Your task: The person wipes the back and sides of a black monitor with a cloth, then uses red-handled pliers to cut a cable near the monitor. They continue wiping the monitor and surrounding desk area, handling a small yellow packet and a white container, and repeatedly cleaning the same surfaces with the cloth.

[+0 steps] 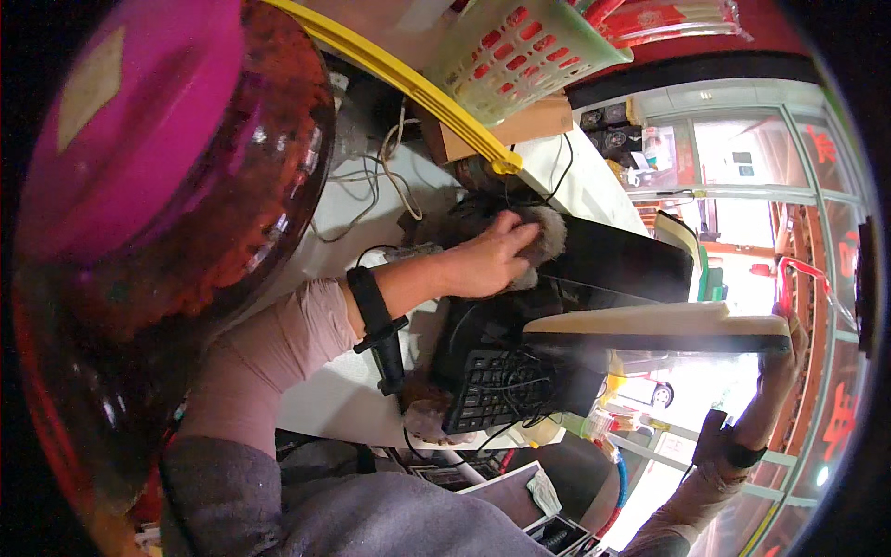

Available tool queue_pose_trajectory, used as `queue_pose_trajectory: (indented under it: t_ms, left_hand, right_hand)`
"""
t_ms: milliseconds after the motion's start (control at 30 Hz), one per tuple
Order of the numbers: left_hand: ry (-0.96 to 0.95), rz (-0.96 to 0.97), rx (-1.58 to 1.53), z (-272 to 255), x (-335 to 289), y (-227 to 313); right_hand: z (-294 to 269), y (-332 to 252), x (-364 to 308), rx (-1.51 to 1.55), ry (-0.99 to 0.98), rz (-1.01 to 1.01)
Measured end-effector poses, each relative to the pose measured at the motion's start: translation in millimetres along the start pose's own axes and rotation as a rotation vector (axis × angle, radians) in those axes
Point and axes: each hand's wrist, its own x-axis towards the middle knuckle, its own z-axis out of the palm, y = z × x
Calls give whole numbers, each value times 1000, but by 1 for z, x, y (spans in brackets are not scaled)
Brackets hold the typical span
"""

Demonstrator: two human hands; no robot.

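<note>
My left hand (492, 263) reaches across the counter, its fingers bent over a grey fluffy cloth (549, 237). The cloth presses against a black device (617, 255) with a flat, glossy surface. On the right, my right hand (791, 339) grips the far end of a screen (650, 325) with a pale casing and a dark edge. The screen is tilted, seen nearly edge-on; part of my right hand is hidden behind its end. Below the cloth lies a black keyboard (492, 382), with a thin cable tangled over it.
A big jar (269, 176) of dark red contents with a magenta lid fills the left. Behind stand a pale green basket (506, 65) and a cardboard box (520, 125), crossed by a yellow strip (418, 88). Loose cables (385, 162) lie on the white counter (325, 399).
</note>
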Motion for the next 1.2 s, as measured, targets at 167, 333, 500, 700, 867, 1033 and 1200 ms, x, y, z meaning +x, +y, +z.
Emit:
queue_pose_trajectory:
  t_ms: [167, 333, 500, 700, 867, 1033, 1200]
  left_hand:
    - [-181, 190, 182, 18, 26, 21]
    - [-273, 309, 435, 13, 18, 11]
    - [-319, 114, 418, -13, -1, -9]
    - [192, -217, 11, -39, -9, -1]
    - [147, -154, -92, -37, -24, 9]
    - [-108, -231, -120, -22, -32, 18]
    - [-182, -129, 10, -6, -27, 26]
  right_hand:
    - [-12, 1, -6, 57, -37, 48]
    - [-24, 9, -18, 80, -75, 71]
    - [-29, 10, -30, 36, -43, 69]
    - [-26, 8, -32, 19, -21, 56]
    - [-20, 10, -28, 7, -14, 40]
    - [-18, 7, -23, -17, 12, 38]
    - [-18, 2, -23, -40, 37, 27]
